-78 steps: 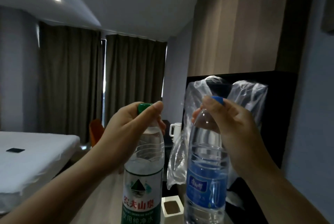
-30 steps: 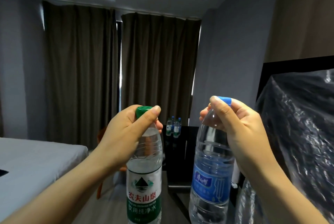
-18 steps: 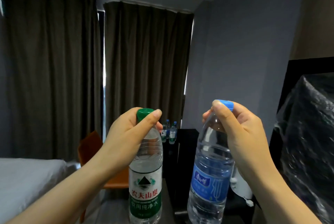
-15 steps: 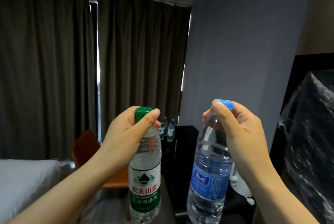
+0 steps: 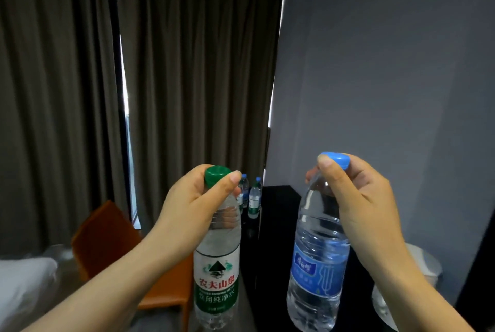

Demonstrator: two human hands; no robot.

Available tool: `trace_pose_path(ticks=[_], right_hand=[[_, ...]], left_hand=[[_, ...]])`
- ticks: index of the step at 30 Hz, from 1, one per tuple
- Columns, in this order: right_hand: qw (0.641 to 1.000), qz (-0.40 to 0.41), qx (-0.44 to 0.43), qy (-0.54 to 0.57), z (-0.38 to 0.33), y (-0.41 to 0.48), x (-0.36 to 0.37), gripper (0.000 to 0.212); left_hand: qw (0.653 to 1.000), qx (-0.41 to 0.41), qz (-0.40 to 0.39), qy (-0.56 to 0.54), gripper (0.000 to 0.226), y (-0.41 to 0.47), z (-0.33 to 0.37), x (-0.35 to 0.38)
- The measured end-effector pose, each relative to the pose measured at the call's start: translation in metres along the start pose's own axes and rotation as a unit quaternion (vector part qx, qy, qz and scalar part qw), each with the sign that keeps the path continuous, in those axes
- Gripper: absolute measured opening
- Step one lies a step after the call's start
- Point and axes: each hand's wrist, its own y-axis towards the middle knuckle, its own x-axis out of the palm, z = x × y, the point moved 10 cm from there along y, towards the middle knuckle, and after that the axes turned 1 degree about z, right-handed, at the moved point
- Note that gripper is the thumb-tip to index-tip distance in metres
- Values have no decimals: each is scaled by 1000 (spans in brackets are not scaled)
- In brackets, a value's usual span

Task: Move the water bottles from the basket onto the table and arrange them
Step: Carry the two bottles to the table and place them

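Observation:
My left hand (image 5: 192, 205) grips the neck of a clear water bottle with a green cap and a green and white label (image 5: 217, 272), held upright in the air. My right hand (image 5: 356, 203) grips the neck of a larger bottle with a blue cap and a blue label (image 5: 317, 272), also upright and level with the first. Between them, farther off, a black table (image 5: 278, 211) runs along the wall, and several small water bottles (image 5: 253, 197) stand at its far end. The basket is out of view.
An orange chair (image 5: 107, 232) stands left of the table, below the dark curtains (image 5: 187, 90). A white bed corner (image 5: 24, 280) shows at the lower left. A white kettle-like object (image 5: 420, 264) sits behind my right forearm, by the grey wall.
The view has swung away from the plastic-wrapped object and come closer to the black table, which now looks larger. Both hands keep the same grip on the two bottles.

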Motion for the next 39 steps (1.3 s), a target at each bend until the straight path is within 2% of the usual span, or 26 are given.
trace_pose_path(ticks=[9, 18, 23, 28, 34, 39], right_hand=[[1000, -2, 18, -11, 107, 83, 40, 20], [998, 19, 41, -46, 214, 136, 90, 14], [992, 42, 58, -106, 273, 158, 117, 30], [985, 58, 109, -122, 338, 175, 140, 28], [974, 77, 155, -146, 409, 200, 151, 33], [969, 81, 178, -151, 470, 225, 150, 29]], left_hand=[[1000, -20, -2, -15, 35, 102, -92, 25], [997, -44, -52, -48, 40, 201, -204, 50], [993, -55, -76, -72, 29, 264, -270, 63], [989, -45, -123, -63, 20, 313, -332, 88], [978, -79, -168, -93, 36, 354, -401, 129], [973, -85, -198, -86, 37, 386, -448, 164]])
